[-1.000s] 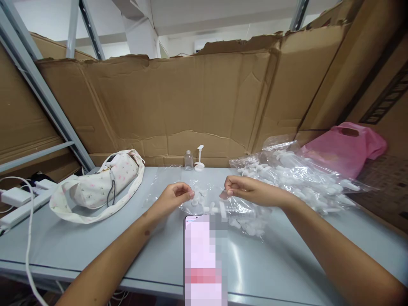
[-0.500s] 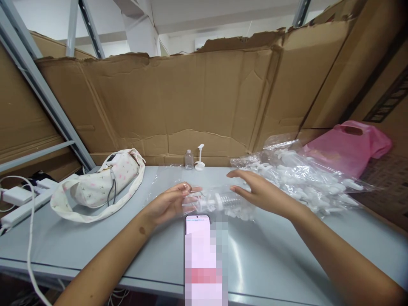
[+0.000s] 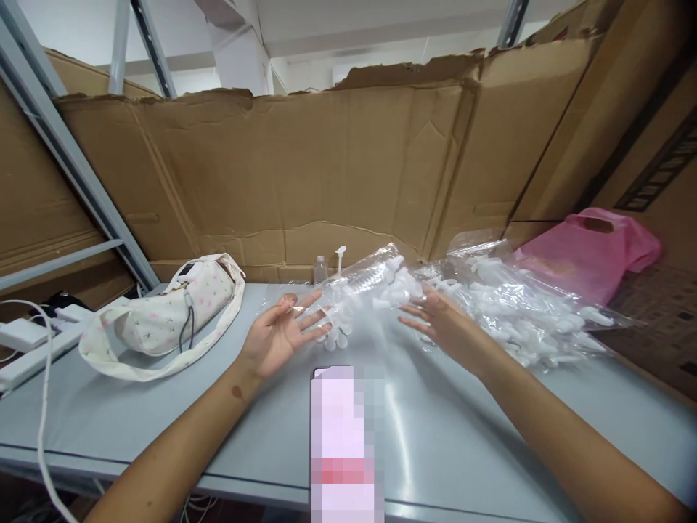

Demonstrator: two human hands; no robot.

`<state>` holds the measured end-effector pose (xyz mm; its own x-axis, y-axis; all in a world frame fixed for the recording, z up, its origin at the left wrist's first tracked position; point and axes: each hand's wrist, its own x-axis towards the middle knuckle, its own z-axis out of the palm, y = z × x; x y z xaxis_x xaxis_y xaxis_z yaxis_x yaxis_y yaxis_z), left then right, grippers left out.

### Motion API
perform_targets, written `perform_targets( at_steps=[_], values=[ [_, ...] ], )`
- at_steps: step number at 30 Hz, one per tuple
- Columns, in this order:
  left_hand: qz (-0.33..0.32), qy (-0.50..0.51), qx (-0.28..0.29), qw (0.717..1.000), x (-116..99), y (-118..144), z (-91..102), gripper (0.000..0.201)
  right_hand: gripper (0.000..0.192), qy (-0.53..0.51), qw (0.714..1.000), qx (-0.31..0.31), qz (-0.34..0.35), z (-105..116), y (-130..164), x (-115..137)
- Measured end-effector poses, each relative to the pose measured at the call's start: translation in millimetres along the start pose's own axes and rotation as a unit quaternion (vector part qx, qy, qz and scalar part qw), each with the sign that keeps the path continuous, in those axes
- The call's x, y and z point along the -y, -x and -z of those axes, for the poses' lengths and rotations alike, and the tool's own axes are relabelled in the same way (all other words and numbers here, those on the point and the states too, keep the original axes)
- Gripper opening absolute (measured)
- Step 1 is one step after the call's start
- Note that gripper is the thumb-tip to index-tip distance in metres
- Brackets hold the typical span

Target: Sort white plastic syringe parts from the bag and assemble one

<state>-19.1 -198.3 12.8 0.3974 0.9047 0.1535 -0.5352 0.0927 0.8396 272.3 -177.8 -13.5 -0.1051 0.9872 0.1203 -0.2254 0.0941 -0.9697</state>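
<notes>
Behind everything, cardboard (image 3: 337, 174) walls off the grey table (image 3: 468, 436). Right of centre lies a clear heap of bagged white parts (image 3: 523, 305), with a pink bag (image 3: 591, 250) past it; a floral pouch (image 3: 163, 316) sits on the left. A phone (image 3: 344, 436) lies at the near edge. Between the spread hands a small bag of white parts (image 3: 364, 294) is lifted off the table: left hand (image 3: 277, 334) open, fingertips touching it; right hand (image 3: 443, 323) open against its other side.

The phone (image 3: 343, 436) lies before me on the table (image 3: 473, 450); fabric bag (image 3: 163, 319) left, parts bags (image 3: 523, 312) right (cardboard (image 3: 305, 174) behind).
</notes>
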Motion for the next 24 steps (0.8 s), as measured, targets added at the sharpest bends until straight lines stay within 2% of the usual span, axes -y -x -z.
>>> perform_targets(
  at_steps=[3,5,9,15,19,24],
  values=[
    [-0.002,0.007,-0.006,1.0,4,-1,-1.7,0.012,0.047,-0.125,0.986,0.093,-0.061,-15,3,-11],
    [0.014,0.002,-0.001,1.0,8,-1,-4.4,0.012,0.039,-0.175,0.973,0.124,-0.089,-27,6,-18],
    [0.045,0.017,0.015,0.999,13,-1,-8.7,0.013,0.03,-0.236,0.96,0.11,-0.106,-41,10,-24],
    [0.06,0.004,0.024,0.998,18,-3,-3.0,0.01,0.021,-0.292,0.952,0.062,-0.064,-42,11,-19],
    [0.068,-0.072,0.022,0.995,22,-5,-1.2,0.031,0.012,-0.279,0.957,0.035,-0.069,-40,10,-19],
    [0.055,-0.144,0.031,0.988,26,-6,-3.2,0.064,0.019,-0.217,0.973,0.061,-0.054,-38,10,-22]
  ],
)
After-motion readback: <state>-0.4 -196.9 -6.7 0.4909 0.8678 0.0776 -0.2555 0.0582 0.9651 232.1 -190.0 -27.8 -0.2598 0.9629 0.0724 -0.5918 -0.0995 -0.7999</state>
